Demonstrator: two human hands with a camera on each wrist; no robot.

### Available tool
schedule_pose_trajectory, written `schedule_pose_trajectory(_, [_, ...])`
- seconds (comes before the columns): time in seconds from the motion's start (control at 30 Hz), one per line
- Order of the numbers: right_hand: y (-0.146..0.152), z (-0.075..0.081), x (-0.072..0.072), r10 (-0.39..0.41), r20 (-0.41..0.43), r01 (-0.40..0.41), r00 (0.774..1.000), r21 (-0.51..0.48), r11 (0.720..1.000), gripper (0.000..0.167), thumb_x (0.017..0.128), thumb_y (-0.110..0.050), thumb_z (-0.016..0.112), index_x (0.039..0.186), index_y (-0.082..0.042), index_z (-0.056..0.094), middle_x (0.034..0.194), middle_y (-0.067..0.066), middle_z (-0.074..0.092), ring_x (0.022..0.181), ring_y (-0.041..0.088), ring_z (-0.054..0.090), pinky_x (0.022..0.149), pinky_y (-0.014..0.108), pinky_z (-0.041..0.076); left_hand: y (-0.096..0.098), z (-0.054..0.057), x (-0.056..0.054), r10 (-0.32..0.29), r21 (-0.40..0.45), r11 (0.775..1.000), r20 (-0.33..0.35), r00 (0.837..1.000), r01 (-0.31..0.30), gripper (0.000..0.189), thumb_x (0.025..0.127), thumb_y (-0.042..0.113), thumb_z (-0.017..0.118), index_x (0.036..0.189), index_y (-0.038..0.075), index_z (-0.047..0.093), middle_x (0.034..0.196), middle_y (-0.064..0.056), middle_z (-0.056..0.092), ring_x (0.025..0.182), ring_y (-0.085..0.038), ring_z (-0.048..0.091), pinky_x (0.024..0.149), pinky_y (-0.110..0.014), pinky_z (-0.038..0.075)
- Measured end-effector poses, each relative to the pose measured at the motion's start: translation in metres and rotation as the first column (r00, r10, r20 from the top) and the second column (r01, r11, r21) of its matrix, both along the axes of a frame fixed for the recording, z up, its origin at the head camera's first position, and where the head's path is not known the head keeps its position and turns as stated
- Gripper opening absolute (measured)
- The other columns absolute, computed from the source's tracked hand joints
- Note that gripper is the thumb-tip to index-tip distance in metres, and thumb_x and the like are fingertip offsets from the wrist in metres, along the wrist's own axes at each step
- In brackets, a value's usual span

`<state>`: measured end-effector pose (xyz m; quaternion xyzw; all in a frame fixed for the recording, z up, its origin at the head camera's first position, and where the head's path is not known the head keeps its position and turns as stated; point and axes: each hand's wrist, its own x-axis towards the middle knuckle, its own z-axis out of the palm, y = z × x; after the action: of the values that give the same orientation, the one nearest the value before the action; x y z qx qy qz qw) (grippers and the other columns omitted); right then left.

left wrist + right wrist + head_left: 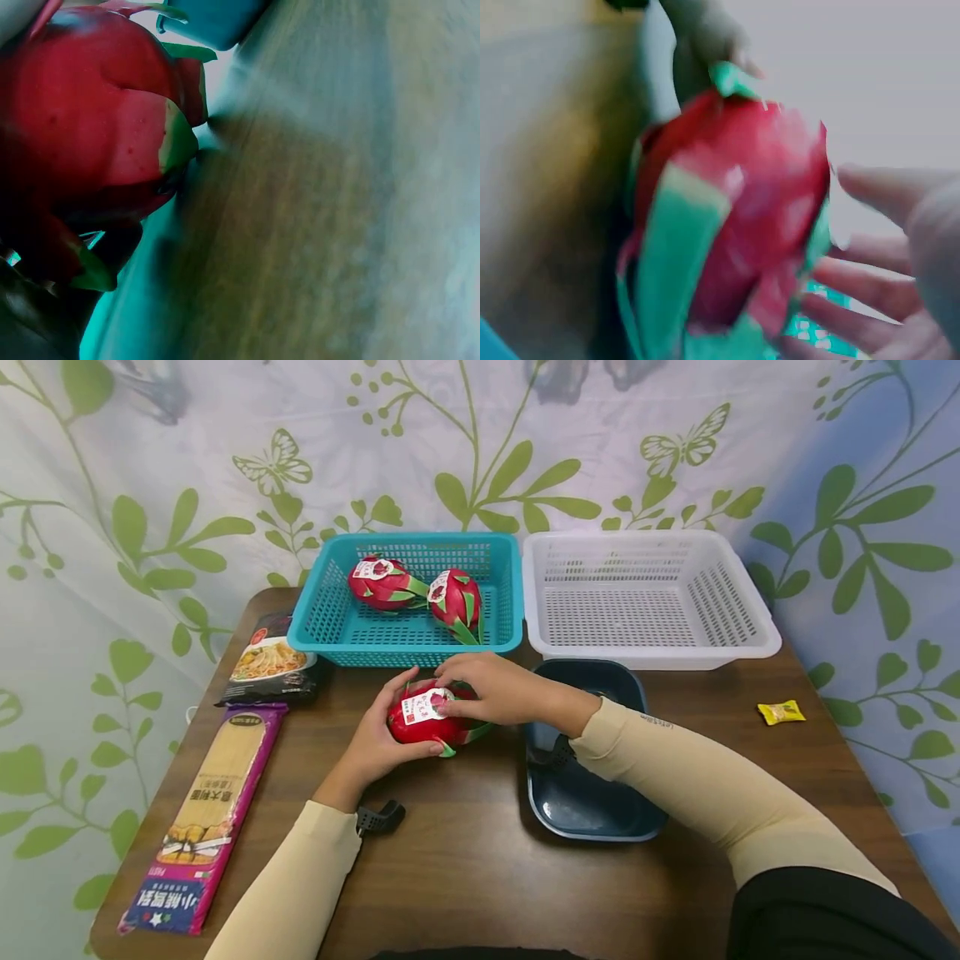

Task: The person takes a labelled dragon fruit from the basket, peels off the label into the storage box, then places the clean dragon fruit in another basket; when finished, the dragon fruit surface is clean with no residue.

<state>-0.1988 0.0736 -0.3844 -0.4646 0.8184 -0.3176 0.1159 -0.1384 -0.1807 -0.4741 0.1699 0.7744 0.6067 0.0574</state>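
A red dragon fruit (405, 727) with green-tipped scales and a white label is between both hands above the table, in front of the teal basket. My left hand (373, 737) grips its left side, thumb below and fingers above. Over its upper right reaches my right hand (498, 689), its thumb near the label; in the right wrist view those fingers (870, 285) extend loosely along the fruit's side. Seen from the left wrist, the fruit (90, 112) fills the upper left. Two more labelled dragon fruits (381, 583) lie in the teal basket (337, 647).
A white basket (652, 652) stands right of the teal one. Beneath my right forearm is a dark blue basin (570, 806). At left lie a black food packet (273, 664) and a long noodle pack (210, 810). A small yellow packet (782, 712) is at right.
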Motion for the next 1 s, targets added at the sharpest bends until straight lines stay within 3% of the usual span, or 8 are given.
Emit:
schedule_pose_trajectory(0.13, [-0.005, 0.005, 0.016, -0.03, 0.005, 0.03, 1.0, -0.161, 0.987, 0.016, 0.096, -0.015, 0.08, 0.111, -0.011, 0.077, 0.12, 0.002, 0.071, 0.114, 0.016, 0.061, 0.09, 0.034, 0.058, 0.0, 0.0, 0.001, -0.003, 0.006, 1.0, -0.022, 1.0, 0.003, 0.102, 0.082, 0.011, 0.092, 0.163, 0.028, 0.033, 0.155, 0.0, 0.046, 0.138, -0.029, 0.043, 0.094, -0.044, 0.058])
schedule_pose_trajectory(0.23, [0.003, 0.015, 0.03, 0.124, 0.08, -0.095, 0.989, -0.296, 0.951, 0.013, 0.093, -0.009, 0.082, 0.104, -0.012, 0.077, 0.11, -0.003, 0.071, 0.101, 0.015, 0.063, 0.085, 0.036, 0.06, 0.001, -0.001, 0.0, -0.014, 0.027, 1.0, -0.04, 0.999, 0.015, 0.103, 0.081, 0.008, 0.092, 0.164, 0.021, 0.032, 0.156, -0.002, 0.047, 0.139, -0.031, 0.043, 0.095, -0.043, 0.057])
schedule_pose_trajectory(0.33, [0.024, 0.024, 0.039, 0.244, 0.215, -0.16, 0.946, -0.347, 0.924, 0.014, 0.094, -0.008, 0.081, 0.106, -0.013, 0.079, 0.107, -0.004, 0.072, 0.091, 0.02, 0.064, 0.076, 0.038, 0.06, 0.002, 0.0, -0.001, -0.01, 0.018, 1.0, -0.042, 0.999, 0.01, 0.104, 0.08, 0.009, 0.093, 0.164, 0.025, 0.032, 0.156, -0.001, 0.047, 0.14, -0.03, 0.042, 0.095, -0.045, 0.057])
schedule_pose_trajectory(0.4, [0.046, 0.023, 0.038, 0.164, 0.293, -0.07, 0.942, -0.307, 0.949, 0.012, 0.097, -0.011, 0.079, 0.108, -0.013, 0.079, 0.103, -0.003, 0.073, 0.084, 0.024, 0.064, 0.071, 0.037, 0.06, 0.002, 0.001, 0.0, -0.003, 0.007, 1.0, -0.035, 0.999, 0.004, 0.104, 0.08, 0.012, 0.093, 0.163, 0.029, 0.033, 0.156, 0.001, 0.047, 0.141, -0.029, 0.041, 0.094, -0.048, 0.057])
schedule_pose_trajectory(0.47, [0.072, 0.017, 0.035, -0.031, 0.324, 0.11, 0.946, -0.228, 0.967, 0.01, 0.098, -0.015, 0.078, 0.108, -0.013, 0.079, 0.096, -0.001, 0.073, 0.079, 0.027, 0.064, 0.066, 0.037, 0.058, 0.001, 0.002, 0.0, 0.006, -0.011, 1.0, -0.023, 1.0, -0.006, 0.103, 0.08, 0.014, 0.094, 0.162, 0.032, 0.034, 0.155, 0.003, 0.047, 0.14, -0.028, 0.041, 0.093, -0.05, 0.057])
schedule_pose_trajectory(0.63, [0.133, -0.006, 0.038, -0.47, 0.308, 0.501, 0.827, -0.023, 0.865, 0.014, 0.1, -0.021, 0.077, 0.105, -0.009, 0.079, 0.084, 0.006, 0.073, 0.069, 0.029, 0.067, 0.06, 0.038, 0.056, 0.001, 0.001, 0.0, 0.008, -0.033, 0.999, 0.002, 1.0, -0.008, 0.104, 0.08, 0.013, 0.093, 0.164, 0.028, 0.033, 0.157, 0.001, 0.045, 0.142, -0.029, 0.039, 0.094, -0.054, 0.057])
schedule_pose_trajectory(0.77, [0.153, -0.017, 0.044, -0.561, 0.302, 0.562, 0.771, 0.094, 0.822, 0.015, 0.102, -0.014, 0.073, 0.107, 0.0, 0.076, 0.083, 0.008, 0.073, 0.066, 0.024, 0.071, 0.063, 0.04, 0.061, 0.0, 0.001, -0.003, 0.016, -0.035, 0.999, 0.015, 1.0, -0.016, 0.106, 0.08, 0.007, 0.092, 0.165, 0.024, 0.031, 0.158, -0.004, 0.044, 0.143, -0.031, 0.038, 0.095, -0.056, 0.055])
schedule_pose_trajectory(1.0, [0.141, -0.016, 0.049, -0.583, 0.114, 0.515, 0.804, 0.358, 0.779, 0.023, 0.103, -0.009, 0.069, 0.113, 0.011, 0.072, 0.077, 0.004, 0.072, 0.06, 0.013, 0.069, 0.061, 0.035, 0.061, 0.001, 0.0, -0.002, 0.028, -0.056, 0.998, 0.031, 0.999, -0.026, 0.109, 0.078, 0.005, 0.092, 0.165, 0.021, 0.029, 0.16, -0.01, 0.041, 0.143, -0.034, 0.036, 0.094, -0.057, 0.055])
